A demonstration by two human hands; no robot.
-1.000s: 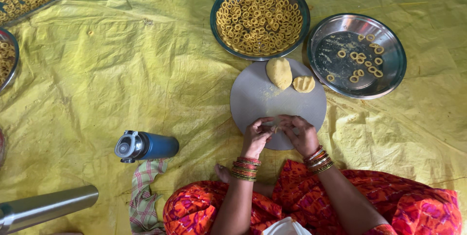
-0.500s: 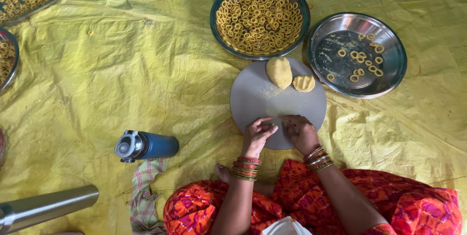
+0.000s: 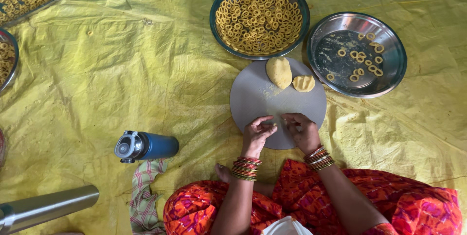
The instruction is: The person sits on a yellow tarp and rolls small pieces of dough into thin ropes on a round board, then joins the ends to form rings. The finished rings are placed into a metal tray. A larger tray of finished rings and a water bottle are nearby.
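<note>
Both hands work low over the near edge of the round grey board [image 3: 272,101], which lies flat on the yellow sheet [image 3: 121,79] covering the floor. The left hand [image 3: 257,135] has its fingers curled inward with the tips drawn towards the thumb; the right hand [image 3: 301,130] is likewise pinched, its fingertips close to those of the left. A small piece of dough appears to be held between them, though it is too small to confirm.

Compared with a second ago, the hands have drawn slightly apart: they were then pressed together over one spot on the board, and a narrow gap now shows between them. This suggests the piece is being drawn out or shaped rather than merely pressed.

At the far edge of the board sit a larger dough lump [image 3: 278,72] and a smaller dough lump [image 3: 303,83], just beside each other, untouched. Beyond are a full steel plate of dough rings [image 3: 259,17] and a sparsely filled steel plate [image 3: 357,54]. A blue flask [image 3: 146,146] lies on its side to the left.
</note>
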